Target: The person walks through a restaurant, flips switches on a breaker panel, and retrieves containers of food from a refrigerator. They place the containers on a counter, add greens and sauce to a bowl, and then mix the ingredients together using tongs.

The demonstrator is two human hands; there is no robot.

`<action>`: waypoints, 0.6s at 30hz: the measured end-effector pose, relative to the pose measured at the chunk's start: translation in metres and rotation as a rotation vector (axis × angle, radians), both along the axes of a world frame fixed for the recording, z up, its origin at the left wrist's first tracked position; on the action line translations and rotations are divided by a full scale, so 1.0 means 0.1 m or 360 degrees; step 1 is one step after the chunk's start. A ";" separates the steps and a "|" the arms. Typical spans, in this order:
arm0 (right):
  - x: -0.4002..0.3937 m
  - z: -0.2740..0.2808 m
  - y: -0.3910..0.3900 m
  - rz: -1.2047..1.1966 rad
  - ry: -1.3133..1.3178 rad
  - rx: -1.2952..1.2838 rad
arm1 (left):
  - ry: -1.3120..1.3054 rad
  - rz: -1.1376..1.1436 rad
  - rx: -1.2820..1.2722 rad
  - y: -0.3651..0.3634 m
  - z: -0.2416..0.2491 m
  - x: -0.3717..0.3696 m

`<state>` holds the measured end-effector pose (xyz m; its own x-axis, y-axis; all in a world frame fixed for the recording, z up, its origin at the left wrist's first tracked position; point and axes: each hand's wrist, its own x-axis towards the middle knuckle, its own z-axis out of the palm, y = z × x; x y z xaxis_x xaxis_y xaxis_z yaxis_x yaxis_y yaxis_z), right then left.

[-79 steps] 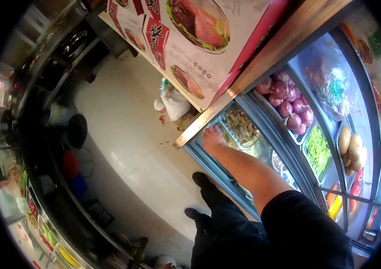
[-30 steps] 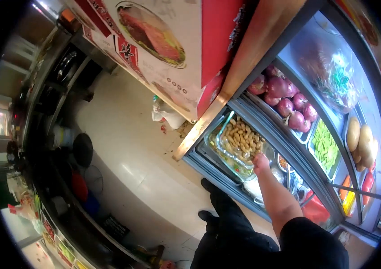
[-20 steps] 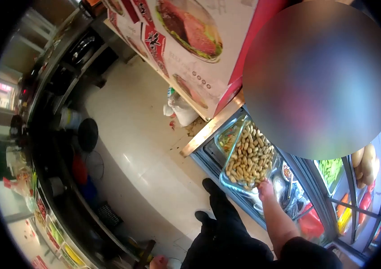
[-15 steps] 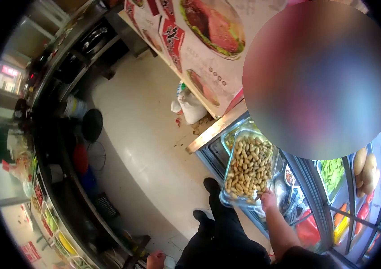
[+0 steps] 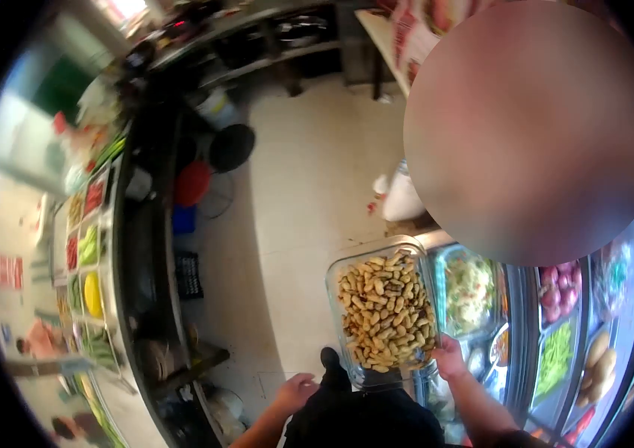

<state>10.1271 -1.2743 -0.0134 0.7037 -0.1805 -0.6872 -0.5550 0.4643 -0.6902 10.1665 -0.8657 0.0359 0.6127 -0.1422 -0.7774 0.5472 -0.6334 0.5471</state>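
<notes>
My right hand [image 5: 451,358] grips the lower right edge of a rectangular glass dish [image 5: 334,302]. Unshelled peanuts [image 5: 386,310] fill the dish, which hangs in front of my body above the floor. My left hand [image 5: 298,393] is to the lower left of the dish, apart from it. Its fingers reach loosely toward the dish with nothing visible in them, though they are small and a little blurred.
At right, a refrigerated counter holds a container of pale shredded food [image 5: 468,291], green vegetables [image 5: 554,362], red onions [image 5: 560,290] and potatoes [image 5: 598,366]. A long counter [image 5: 129,299] with vegetable trays runs along the left. A white sack [image 5: 402,196] stands on the floor ahead.
My right hand has lifted the peanut dish away from the counter and brought it leftward toward my body. My left hand has risen toward it. The view has turned right.
</notes>
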 end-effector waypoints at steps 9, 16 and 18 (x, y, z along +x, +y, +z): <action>1.44 1.26 2.06 0.0987 -0.0008 0.0054 | 0.0049 0.1604 -0.0985 0.76 1.26 0.08; 2.12 2.60 4.70 0.1642 0.0342 0.0314 | -0.0141 0.2757 -0.0876 2.41 2.38 -0.29; 2.10 2.58 5.48 0.1881 0.0317 0.0243 | -0.0317 0.2926 -0.1017 3.08 2.16 -0.64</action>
<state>10.3371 -0.7266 0.2448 0.2588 0.5955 -0.7605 -0.7824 -0.3324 -0.5266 10.1030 -0.5575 0.2522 0.3783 0.4800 -0.7915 0.1143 0.8243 0.5545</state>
